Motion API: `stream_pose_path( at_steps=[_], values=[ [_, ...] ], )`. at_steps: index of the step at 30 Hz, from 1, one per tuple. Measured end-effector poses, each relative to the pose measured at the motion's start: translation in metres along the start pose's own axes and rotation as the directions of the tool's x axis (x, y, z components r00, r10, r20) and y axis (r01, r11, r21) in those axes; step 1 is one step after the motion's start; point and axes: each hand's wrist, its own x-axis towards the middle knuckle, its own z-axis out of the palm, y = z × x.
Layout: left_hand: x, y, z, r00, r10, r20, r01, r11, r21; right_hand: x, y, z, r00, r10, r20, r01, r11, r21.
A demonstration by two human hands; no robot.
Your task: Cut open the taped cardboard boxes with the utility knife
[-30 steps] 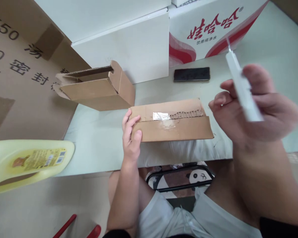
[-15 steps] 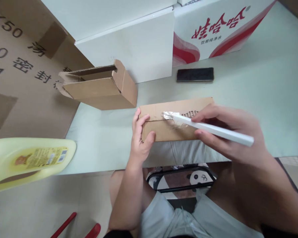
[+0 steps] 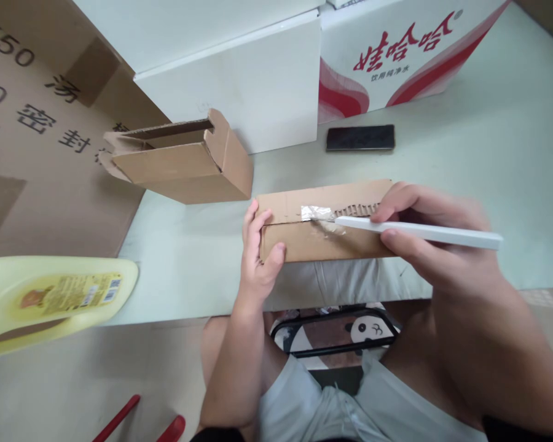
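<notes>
A small closed cardboard box (image 3: 295, 242) lies at the table's front edge. My left hand (image 3: 260, 252) is closed around its left end, thumb on the near flap and fingers at the far side. In my right hand (image 3: 428, 227) I grip a white-handled knife (image 3: 419, 230) between thumb and fingers. Its thin tip touches or hovers just above clear tape (image 3: 317, 213) over the seam between the flaps; contact is hard to tell. Right of the tape, a torn strip of the top bares the corrugation (image 3: 357, 210).
An open cardboard box (image 3: 175, 169) stands behind to the left, before white boxes (image 3: 239, 92). A black phone (image 3: 360, 138) lies behind the small box. A yellow bottle (image 3: 59, 301) is at the left, and a large printed carton (image 3: 64, 178) rises behind it.
My right hand and the knife have moved to the right, and the handle has swung closer to level. The small box and my left hand hold about the same place.
</notes>
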Motion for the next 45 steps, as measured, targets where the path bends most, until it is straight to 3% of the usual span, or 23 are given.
stream_pose_path(
  at_steps=[12,24,33,36,42,45],
  values=[
    [-0.001,-0.001,0.001,1.000,0.012,-0.002,-0.012,1.000,-0.006,-0.004,0.004,0.002,0.999,-0.039,0.014,0.037,0.996,0.086],
    [0.000,-0.001,0.001,0.999,0.044,-0.018,-0.044,0.999,-0.004,0.006,-0.009,0.009,0.988,-0.117,0.099,0.130,0.982,-0.134],
    [0.000,-0.001,0.002,0.999,0.026,-0.026,-0.027,1.000,-0.012,-0.010,0.005,0.012,0.979,-0.091,-0.182,0.098,0.995,0.028],
    [0.000,-0.001,0.002,0.999,0.038,-0.031,-0.039,0.999,-0.029,-0.008,0.003,0.011,0.987,-0.071,-0.141,0.078,0.996,0.044],
    [0.001,0.000,0.002,0.999,0.041,-0.029,-0.041,0.999,-0.017,0.005,-0.011,0.014,0.996,-0.053,0.071,0.059,0.994,-0.087],
    [0.001,0.000,0.002,0.999,0.040,-0.036,-0.040,0.999,-0.015,0.004,-0.010,0.016,0.993,-0.114,0.016,0.115,0.986,-0.121]
  ],
)
